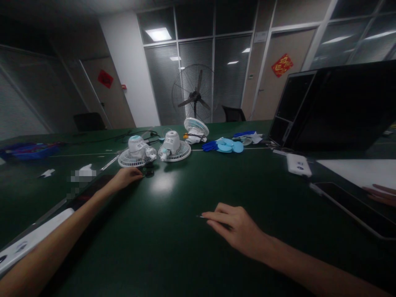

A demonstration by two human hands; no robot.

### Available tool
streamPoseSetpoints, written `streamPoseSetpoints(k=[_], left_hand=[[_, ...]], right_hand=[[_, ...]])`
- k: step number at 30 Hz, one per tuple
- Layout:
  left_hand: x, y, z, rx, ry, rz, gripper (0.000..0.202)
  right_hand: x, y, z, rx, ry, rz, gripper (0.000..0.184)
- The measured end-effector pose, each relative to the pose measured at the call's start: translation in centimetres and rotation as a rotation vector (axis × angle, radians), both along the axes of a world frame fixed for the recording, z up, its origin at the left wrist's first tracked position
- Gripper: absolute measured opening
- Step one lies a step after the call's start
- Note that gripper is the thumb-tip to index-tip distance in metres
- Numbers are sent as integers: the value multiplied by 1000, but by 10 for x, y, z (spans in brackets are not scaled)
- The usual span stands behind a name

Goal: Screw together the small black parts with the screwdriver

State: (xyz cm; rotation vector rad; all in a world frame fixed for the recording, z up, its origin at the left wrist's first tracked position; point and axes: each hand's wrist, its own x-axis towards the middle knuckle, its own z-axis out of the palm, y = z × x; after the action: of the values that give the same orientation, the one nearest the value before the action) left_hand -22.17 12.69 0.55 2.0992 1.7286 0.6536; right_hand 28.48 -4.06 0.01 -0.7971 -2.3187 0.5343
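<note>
My left hand [127, 176] reaches out over the green table, fingers pressed together at the edge of a small dark object [149, 173]. Whether they grip it or only touch it is too blurred to tell. Nearer to me, my right hand [236, 226] pinches a small thin metallic piece [199, 216] between thumb and fingers, its tip pointing left. Just beyond the left hand, two white fan heads [136, 152] [173, 147] rest grille-down. Behind them a third white fan head [196, 128] lies tilted, with a dark cord across it.
Blue gloves [210, 146] and light-blue fan blades [229, 145] lie beyond the middle. On the right are a large black monitor [337, 107], a white device [298, 164], a dark tablet [355, 208] and another person's hand [382, 194]. A blue basket [34, 152] stands far left.
</note>
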Motion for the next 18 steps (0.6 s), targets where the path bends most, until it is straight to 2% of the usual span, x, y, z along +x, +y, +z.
streamPoseSetpoints(k=[3,8,11,18], left_hand=[[6,-3,2,7,-18,6,56],[22,-8,3,131,-65,114,66],[31,-9,-1,154,-84,107,70],[42,-9,-14,186,-125,124,65]], right_hand=[[0,0,1,-10,2,12,31],[-1,0,3,-7,3,7,30],[-1,-1,3,-7,9,9,30],[-2,0,2,-8,1,4,30]])
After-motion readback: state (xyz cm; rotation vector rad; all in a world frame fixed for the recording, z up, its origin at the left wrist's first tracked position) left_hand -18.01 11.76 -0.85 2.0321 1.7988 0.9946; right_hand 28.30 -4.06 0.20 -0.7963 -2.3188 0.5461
